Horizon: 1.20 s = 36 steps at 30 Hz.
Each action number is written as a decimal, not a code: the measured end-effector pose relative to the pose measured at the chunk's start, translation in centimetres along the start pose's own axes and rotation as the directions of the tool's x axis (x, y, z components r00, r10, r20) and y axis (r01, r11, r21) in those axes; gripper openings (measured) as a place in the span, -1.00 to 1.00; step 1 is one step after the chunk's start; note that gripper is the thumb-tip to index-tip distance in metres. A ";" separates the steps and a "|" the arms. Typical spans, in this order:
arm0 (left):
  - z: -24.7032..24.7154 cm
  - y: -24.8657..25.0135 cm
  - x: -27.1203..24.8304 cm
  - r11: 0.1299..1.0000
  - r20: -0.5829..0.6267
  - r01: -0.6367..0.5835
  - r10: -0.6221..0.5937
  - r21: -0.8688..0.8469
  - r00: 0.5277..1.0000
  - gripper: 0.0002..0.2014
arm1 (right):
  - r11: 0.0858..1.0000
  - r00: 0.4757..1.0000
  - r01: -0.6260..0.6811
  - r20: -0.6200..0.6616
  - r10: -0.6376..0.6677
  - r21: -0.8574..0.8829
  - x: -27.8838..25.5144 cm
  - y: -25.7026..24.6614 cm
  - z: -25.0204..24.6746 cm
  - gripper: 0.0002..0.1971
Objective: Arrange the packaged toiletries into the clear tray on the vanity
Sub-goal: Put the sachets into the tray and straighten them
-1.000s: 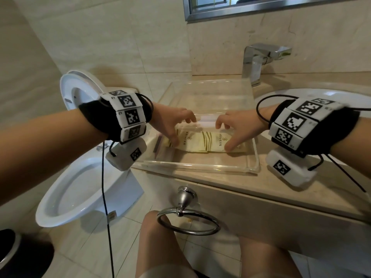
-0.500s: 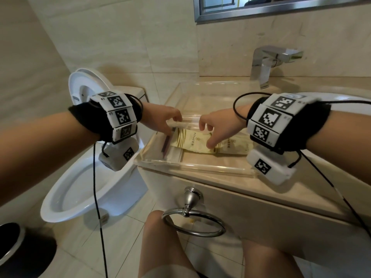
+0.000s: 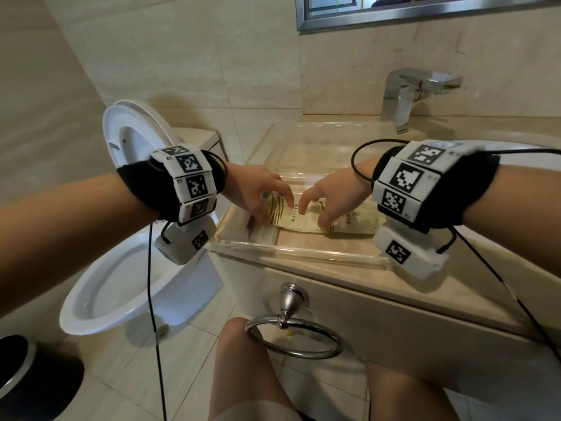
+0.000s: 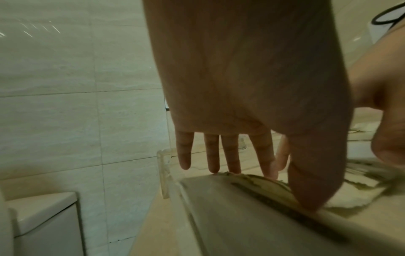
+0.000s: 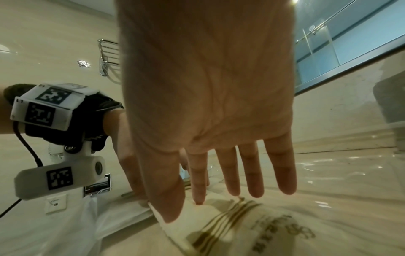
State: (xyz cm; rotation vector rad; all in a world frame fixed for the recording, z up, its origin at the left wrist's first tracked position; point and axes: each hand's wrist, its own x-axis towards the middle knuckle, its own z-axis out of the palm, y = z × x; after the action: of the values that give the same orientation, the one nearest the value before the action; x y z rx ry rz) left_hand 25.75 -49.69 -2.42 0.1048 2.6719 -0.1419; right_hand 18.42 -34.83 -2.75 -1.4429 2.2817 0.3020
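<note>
A clear tray (image 3: 297,253) sits on the beige vanity, beside the wall. Cream packets with gold stripes (image 3: 355,224) lie flat in its near half. My left hand (image 3: 267,212) rests on the left packet (image 4: 269,188). Its fingers (image 4: 230,155) are straight and touch the far edge, and its thumb presses the near edge. My right hand (image 3: 314,215) is just to the right, fingers straight. Its thumb (image 5: 166,199) and forefinger touch the printed packet (image 5: 263,230). A thin dark item (image 3: 250,223) lies at the tray's left end, partly hidden.
A chrome faucet (image 3: 406,95) and the white basin (image 3: 516,141) are right of the tray. An open toilet (image 3: 127,268) stands on the left, with a black bin (image 3: 30,384) on the floor. A towel ring (image 3: 291,338) hangs from the vanity front above my knees.
My hands have drawn closer together over the packets, with the right hand sliding left toward the left one. The packets stay flat in the tray.
</note>
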 end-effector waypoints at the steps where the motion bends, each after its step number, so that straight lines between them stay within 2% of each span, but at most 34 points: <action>1: -0.1 0.0 0.0 1.000 -0.003 0.003 -0.003 -0.009 1.000 -0.44 | 1.000 1.000 0.004 -0.011 -0.004 0.020 -0.1 0.1 0.0 -0.47; 5: -0.3 0.3 -0.1 0.993 -0.054 0.022 -0.029 -0.118 0.998 -0.47 | 0.992 0.995 0.003 -0.099 0.010 0.125 -0.7 0.9 -0.2 -0.46; 8: -0.5 0.7 0.2 0.988 -0.097 0.023 -0.038 -0.152 0.995 -0.45 | 0.988 0.989 -0.067 -0.122 0.084 0.141 -1.4 2.2 0.0 -0.42; 12: -0.5 2.1 0.9 0.997 -0.097 0.016 -0.024 -0.076 0.995 -0.30 | 0.974 0.983 -0.153 -0.073 0.167 0.166 -2.3 4.1 0.9 -0.33; 18: -1.0 3.8 1.9 0.999 -0.023 0.040 -0.041 -0.036 0.999 -0.16 | 0.973 0.980 -0.168 -0.080 0.182 0.159 -3.1 4.8 2.1 -0.22; 23: -0.8 3.8 2.2 0.997 0.003 0.076 -0.076 -0.016 0.997 -0.18 | 0.981 0.981 -0.155 -0.101 0.167 0.118 -3.1 4.5 2.8 -0.15; 28: -0.4 3.8 2.3 0.996 -0.026 0.092 -0.092 0.012 0.995 -0.19 | 0.987 0.978 -0.151 -0.137 0.157 0.059 -3.2 4.3 3.0 -0.17; 36: -0.3 3.3 2.4 0.988 -0.048 0.113 -0.109 0.102 0.993 -0.25 | 0.979 0.977 -0.199 -0.076 0.201 0.040 -2.8 4.7 3.0 -0.15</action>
State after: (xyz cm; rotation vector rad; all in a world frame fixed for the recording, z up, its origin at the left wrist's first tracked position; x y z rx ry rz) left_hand 23.76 -46.31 -3.53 -0.0080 2.7129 -0.3184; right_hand 15.94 -29.28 -4.34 -1.2317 2.4900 0.2706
